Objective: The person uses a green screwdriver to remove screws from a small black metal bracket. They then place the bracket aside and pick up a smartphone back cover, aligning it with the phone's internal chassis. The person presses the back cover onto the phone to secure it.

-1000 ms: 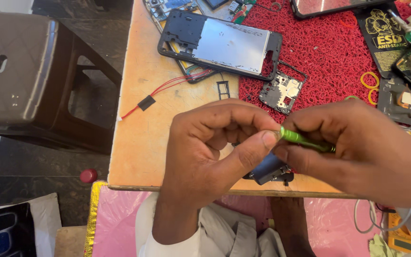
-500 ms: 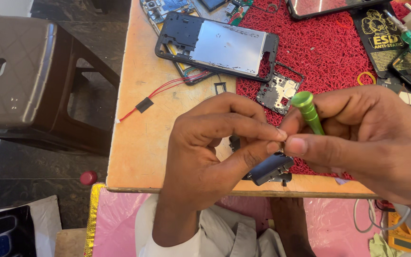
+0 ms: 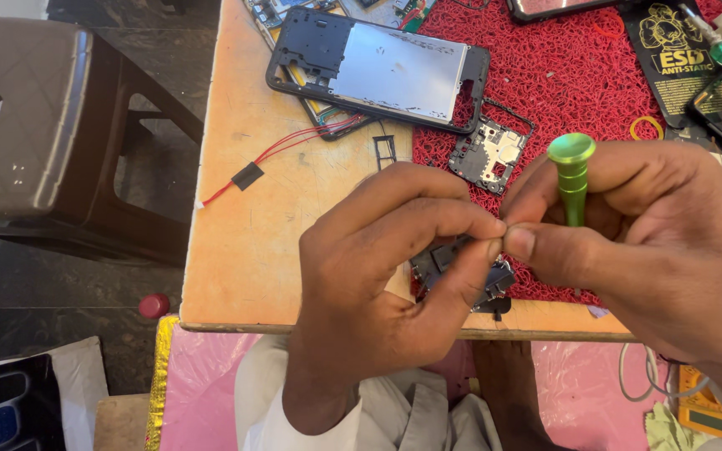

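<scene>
- Since the earlier frames our screwdriver has swung from lying sideways to upright, cap up.
- Right hand closed round its ribbed green metal shaft; left hand pinches a small dark part over the counter edge.
- Step, as we judge: seating the tip. Next calls for steady alignment.
- Red mat looped, coarse; phone frame flat, grey.

The left hand pinches a small dark phone part over the counter edge. The right hand holds a green screwdriver upright, thumb touching the left fingertips. A phone frame lies beyond, partly on the red mat.
</scene>
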